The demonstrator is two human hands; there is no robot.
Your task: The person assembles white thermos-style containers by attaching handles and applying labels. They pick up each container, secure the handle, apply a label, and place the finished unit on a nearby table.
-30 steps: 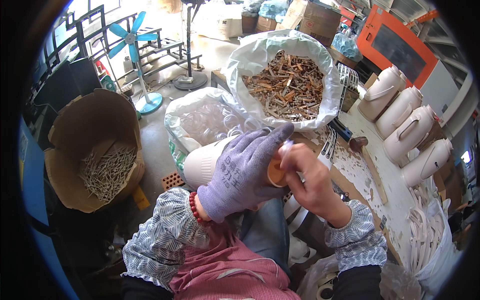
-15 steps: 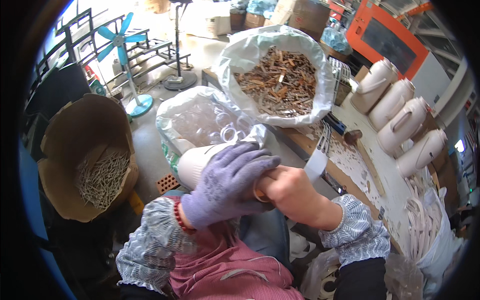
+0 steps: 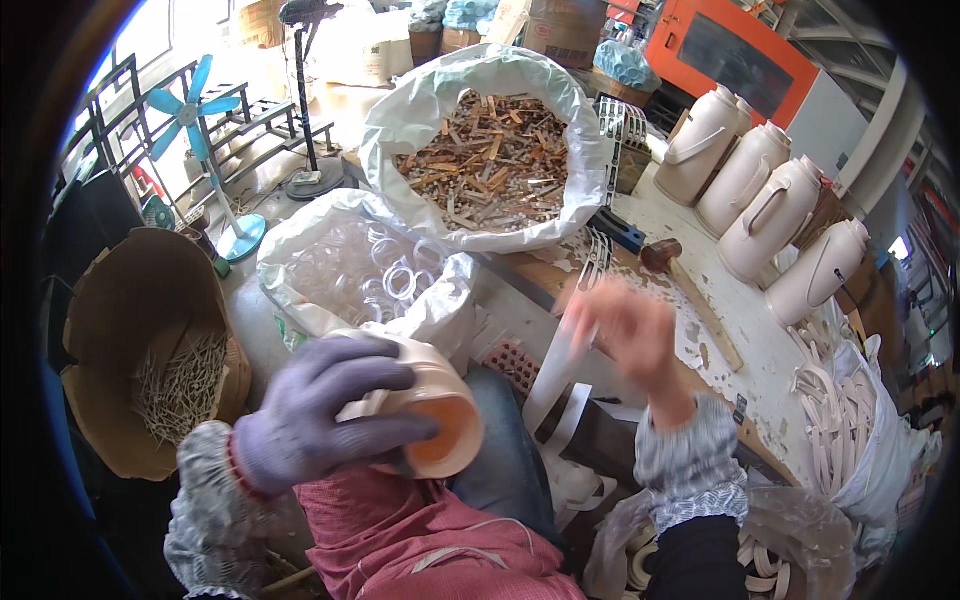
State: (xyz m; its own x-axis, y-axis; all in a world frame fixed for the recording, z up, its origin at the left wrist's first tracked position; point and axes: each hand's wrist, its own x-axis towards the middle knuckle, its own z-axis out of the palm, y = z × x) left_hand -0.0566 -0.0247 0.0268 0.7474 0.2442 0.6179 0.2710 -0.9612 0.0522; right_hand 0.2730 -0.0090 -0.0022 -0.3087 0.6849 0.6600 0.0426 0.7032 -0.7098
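Your gloved left grip (image 3: 320, 410) clasps the cream flask body (image 3: 437, 380) over your lap (image 3: 510, 445), its orange-lined opening (image 3: 445, 428) in view; your right grip (image 3: 635, 335), near the worktop (image 3: 775, 385), is too blurred to tell. Beyond, a white bag (image 3: 447, 310) holds clear rings (image 3: 400, 282).

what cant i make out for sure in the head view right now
Head view: whether the right hand holds anything; motion blurs it.
Head view: the part of the cream vessel behind the gloved left hand.
Head view: part of the clear bag, hidden by the dark sleeve and cut off by the lower edge.
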